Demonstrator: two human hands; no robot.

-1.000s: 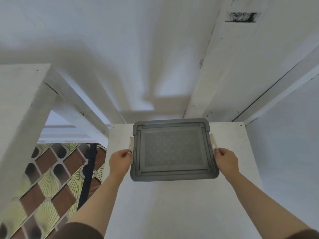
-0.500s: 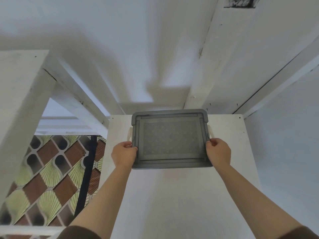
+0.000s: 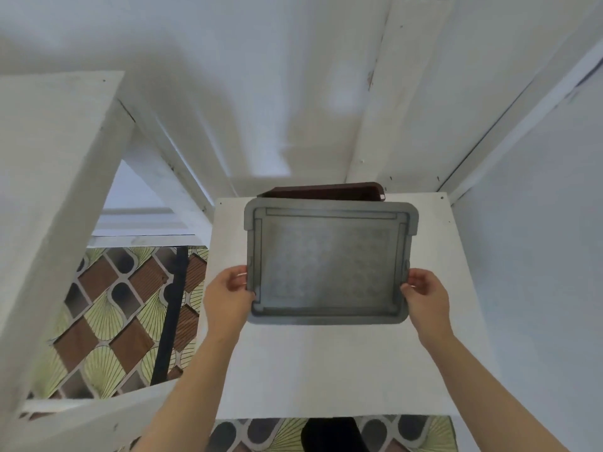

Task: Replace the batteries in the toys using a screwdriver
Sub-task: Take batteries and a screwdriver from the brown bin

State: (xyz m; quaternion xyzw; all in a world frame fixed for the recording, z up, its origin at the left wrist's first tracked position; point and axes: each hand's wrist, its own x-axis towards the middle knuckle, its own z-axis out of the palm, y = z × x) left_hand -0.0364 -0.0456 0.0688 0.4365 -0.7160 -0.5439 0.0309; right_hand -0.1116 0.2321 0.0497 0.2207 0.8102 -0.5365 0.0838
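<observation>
The grey box (image 3: 329, 262) between left grip (image 3: 228, 300) and right grip (image 3: 425, 298)

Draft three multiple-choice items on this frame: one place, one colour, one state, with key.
1. The dark brown object lies: A) beyond the far edge of the grey box B) on its lid C) on the floor
2. The box's lid is: A) red B) grey C) yellow
3. The box is gripped by: A) nobody B) one hand C) both hands
Key: A, it peeks out past the far edge; B, grey throughout; C, left hand and right hand grip opposite sides.
</observation>
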